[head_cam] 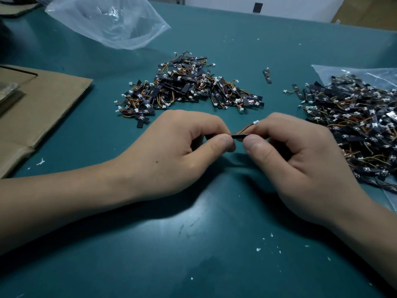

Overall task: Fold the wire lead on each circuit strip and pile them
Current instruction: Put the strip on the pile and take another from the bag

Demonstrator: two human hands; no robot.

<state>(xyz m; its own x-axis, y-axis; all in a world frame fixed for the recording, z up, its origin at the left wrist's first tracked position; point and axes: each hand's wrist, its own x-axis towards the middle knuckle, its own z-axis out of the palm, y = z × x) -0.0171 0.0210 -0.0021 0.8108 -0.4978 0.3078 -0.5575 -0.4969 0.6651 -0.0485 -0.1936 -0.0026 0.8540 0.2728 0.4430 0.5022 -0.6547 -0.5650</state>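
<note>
**Q:** What fills the view?
**A:** A teal work table (214, 244), seen from above. A flat sheet of brown cardboard (43, 104) lies along its left side. A crumpled clear plastic bag (107, 20) sits at the far left.

**Q:** Where are the circuit strips?
**A:** Most are in two heaps of short black strips tangled with orange and yellow wires and white plugs. The larger heap (354, 125) is at the right edge, on a second clear bag (365, 74). The smaller pile (189, 87) sits mid-table, just beyond the hands. One loose strip (267, 75) lies alone between the two.

**Q:** And the hands?
**A:** Two bare forearms reach in from the lower corners and meet at the centre. The left hand (171, 151) pinches one end of a single circuit strip (240, 136) between its thumb and curled fingers. The right hand (300, 164) pinches the other end the same way. The strip is roughly level and seen edge-on, in front of the smaller pile.

**Q:** What about its wire?
**A:** The wire lead (241, 131) rises from beside the left thumb and slants right above the strip. Its white connector (256, 122) rests against the right forefinger. Tiny white flecks (257, 249) dot the table nearer the viewer.
</note>
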